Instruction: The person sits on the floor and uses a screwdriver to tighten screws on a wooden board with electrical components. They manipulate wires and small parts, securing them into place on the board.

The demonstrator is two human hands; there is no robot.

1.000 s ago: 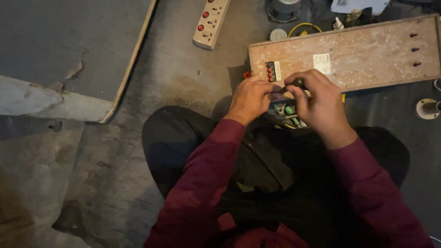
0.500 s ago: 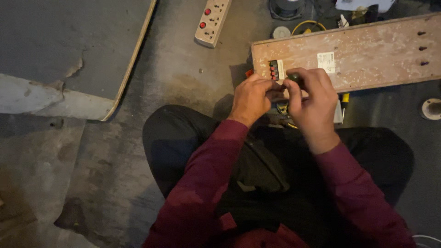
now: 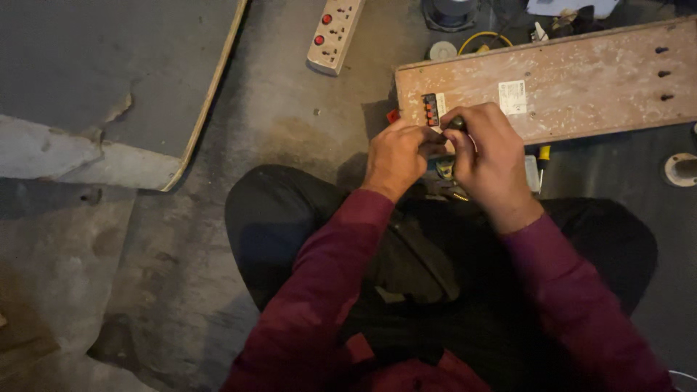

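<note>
Pinching small dark part (image 3: 455,125) between both hands (image 3: 396,156)

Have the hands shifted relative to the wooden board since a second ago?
Yes. Left hand and right hand moved up onto the wooden board's near edge.

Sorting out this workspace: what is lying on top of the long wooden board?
On the wooden board sit a small black block with red buttons and a white label. Left hand and right hand cover its near edge, hiding anything beneath.

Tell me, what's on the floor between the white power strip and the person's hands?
Nothing much: in the head view, only bare grey concrete floor lies between the white power strip and the left hand.
</note>
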